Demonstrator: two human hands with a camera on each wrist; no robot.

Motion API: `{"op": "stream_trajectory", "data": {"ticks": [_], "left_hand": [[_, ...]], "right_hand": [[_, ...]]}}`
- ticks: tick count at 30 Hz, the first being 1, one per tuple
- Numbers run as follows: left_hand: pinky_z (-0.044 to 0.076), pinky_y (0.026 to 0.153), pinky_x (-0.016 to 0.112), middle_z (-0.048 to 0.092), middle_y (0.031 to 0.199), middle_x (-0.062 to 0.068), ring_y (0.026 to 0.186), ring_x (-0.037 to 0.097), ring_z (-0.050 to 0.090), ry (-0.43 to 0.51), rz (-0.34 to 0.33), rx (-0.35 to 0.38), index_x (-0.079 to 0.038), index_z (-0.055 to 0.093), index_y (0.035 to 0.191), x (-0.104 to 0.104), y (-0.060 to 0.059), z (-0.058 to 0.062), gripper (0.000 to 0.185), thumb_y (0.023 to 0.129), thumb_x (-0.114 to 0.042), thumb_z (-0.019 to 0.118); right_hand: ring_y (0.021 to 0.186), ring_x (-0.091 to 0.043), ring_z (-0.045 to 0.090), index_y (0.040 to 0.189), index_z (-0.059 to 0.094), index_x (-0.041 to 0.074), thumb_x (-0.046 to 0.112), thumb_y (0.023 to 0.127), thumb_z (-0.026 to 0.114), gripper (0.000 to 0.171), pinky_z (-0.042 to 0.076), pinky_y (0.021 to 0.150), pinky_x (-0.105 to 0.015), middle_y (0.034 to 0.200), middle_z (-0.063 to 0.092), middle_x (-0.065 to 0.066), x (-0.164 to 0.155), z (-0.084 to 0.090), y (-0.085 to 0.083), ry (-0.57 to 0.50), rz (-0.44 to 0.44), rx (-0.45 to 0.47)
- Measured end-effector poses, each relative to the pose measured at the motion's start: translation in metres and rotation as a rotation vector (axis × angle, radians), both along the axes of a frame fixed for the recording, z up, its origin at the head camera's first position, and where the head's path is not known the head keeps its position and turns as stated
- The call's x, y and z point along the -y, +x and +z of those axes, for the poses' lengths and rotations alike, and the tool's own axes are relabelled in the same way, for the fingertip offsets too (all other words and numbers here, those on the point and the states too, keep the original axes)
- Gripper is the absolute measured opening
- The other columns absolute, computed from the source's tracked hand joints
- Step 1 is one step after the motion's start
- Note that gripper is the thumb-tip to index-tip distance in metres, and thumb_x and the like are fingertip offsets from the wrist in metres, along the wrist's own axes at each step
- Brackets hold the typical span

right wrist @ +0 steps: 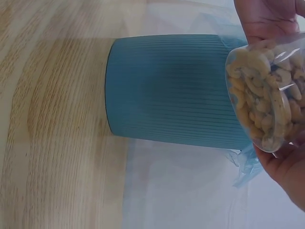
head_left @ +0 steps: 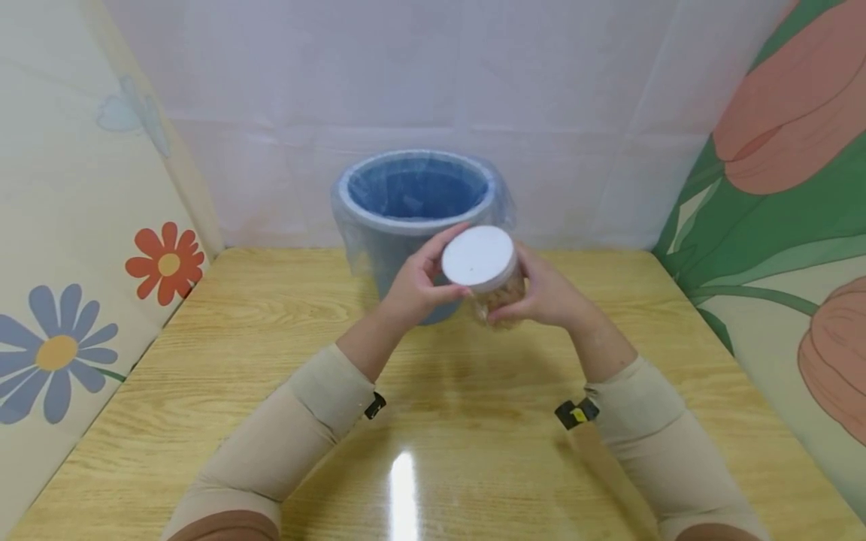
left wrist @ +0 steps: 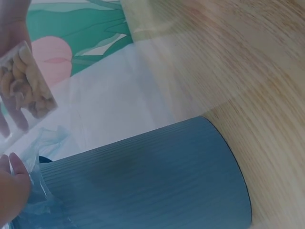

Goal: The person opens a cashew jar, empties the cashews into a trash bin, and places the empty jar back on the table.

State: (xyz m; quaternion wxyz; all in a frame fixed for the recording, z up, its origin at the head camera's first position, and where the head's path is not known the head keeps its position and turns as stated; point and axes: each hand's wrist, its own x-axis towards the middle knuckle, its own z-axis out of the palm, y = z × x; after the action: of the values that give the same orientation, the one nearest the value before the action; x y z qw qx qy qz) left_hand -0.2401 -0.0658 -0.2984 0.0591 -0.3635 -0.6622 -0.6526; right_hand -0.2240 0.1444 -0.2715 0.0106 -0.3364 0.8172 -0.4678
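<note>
Plainly, jar: a clear jar (head_left: 497,293) with a white lid (head_left: 479,255) is held up off the wooden table (head_left: 271,361), between the two hands and just in front of the blue bin (head_left: 413,195).
Left hand: the left hand (head_left: 416,282) curls its fingers and thumb round the lid's rim, clamped on it.
Right hand: the right hand (head_left: 548,293) wraps the jar's body from the other side, gripping it.
Hidden from the head view: the lid faces the camera and both hands cover the sides, so only a sliver of the tan contents shows there.
Right wrist view: here the jar (right wrist: 269,95) shows its clear wall and pale curved nuts (right wrist: 262,90) packed inside, likely cashews; the right hand's fingers (right wrist: 286,167) are cut off at the frame edge.
Left wrist view: the jar (left wrist: 24,86) sits at the far edge, half cropped, with nuts visible through it; only a fingertip of the left hand (left wrist: 14,186) shows in the corner.
Bin: ribbed blue wall (right wrist: 167,90) fills both wrist views; its clear liner bag (head_left: 352,225) folds over the rim, behind the hands.
Bin interior: seen only from the head view, and its bottom cannot be made out.
Writing: no readable label on jar, lid or bin.
Wrists: a small black clip with a yellow mark (head_left: 576,413) sits on the right sleeve; too small to read.
</note>
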Motion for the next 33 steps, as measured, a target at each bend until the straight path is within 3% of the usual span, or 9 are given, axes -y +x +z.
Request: {"op": "stream_trajectory", "data": {"ticks": [6,14,19,27,33], "left_hand": [[0.04,0.098,0.04,0.038,0.137,0.022,0.116,0.036,0.047,-0.011,0.015,0.031,0.003,0.03,0.14,-0.001,0.011,0.01,0.108,0.059,-0.052,0.075],[0.04,0.1,0.037,0.037,0.141,0.015,0.119,0.028,0.048,-0.042,-0.054,0.017,-0.007,0.029,0.143,0.006,-0.006,-0.001,0.1,0.061,-0.037,0.077],[0.038,0.102,0.036,0.033,0.144,0.016,0.123,0.029,0.043,-0.028,-0.132,0.003,-0.003,0.025,0.143,0.01,-0.01,-0.005,0.103,0.062,-0.041,0.077],[0.04,0.099,0.039,0.032,0.143,0.02,0.12,0.03,0.045,-0.017,-0.222,-0.033,0.004,0.023,0.141,0.014,-0.013,-0.001,0.104,0.065,-0.041,0.077],[0.039,0.1,0.038,0.028,0.145,0.021,0.125,0.03,0.041,0.007,-0.267,-0.018,0.006,0.022,0.141,0.017,-0.014,-0.001,0.107,0.064,-0.043,0.077]], "right_hand": [[0.12,-0.033,0.04,0.139,0.028,0.002,-0.001,0.059,0.083,0.097,0.031,0.103,-0.049,0.132,0.042,-0.018,-0.001,-0.001,-0.001,-0.001,-0.016,-0.007],[0.12,-0.033,0.041,0.139,0.027,0.001,-0.002,0.059,0.083,0.098,0.033,0.102,-0.046,0.133,0.042,-0.019,-0.002,0.0,-0.002,0.002,-0.01,-0.018],[0.12,-0.032,0.041,0.14,0.028,0.002,0.001,0.059,0.084,0.098,0.034,0.102,-0.047,0.133,0.042,-0.018,-0.005,-0.003,-0.006,0.0,-0.003,-0.019],[0.122,-0.027,0.04,0.141,0.028,0.009,0.005,0.058,0.085,0.101,0.031,0.104,-0.046,0.134,0.042,-0.012,-0.015,-0.017,-0.021,-0.03,0.083,-0.021],[0.123,-0.027,0.038,0.14,0.029,0.006,0.002,0.056,0.084,0.101,0.028,0.106,-0.047,0.135,0.041,-0.012,-0.018,-0.019,-0.024,-0.077,0.179,-0.044]]}}
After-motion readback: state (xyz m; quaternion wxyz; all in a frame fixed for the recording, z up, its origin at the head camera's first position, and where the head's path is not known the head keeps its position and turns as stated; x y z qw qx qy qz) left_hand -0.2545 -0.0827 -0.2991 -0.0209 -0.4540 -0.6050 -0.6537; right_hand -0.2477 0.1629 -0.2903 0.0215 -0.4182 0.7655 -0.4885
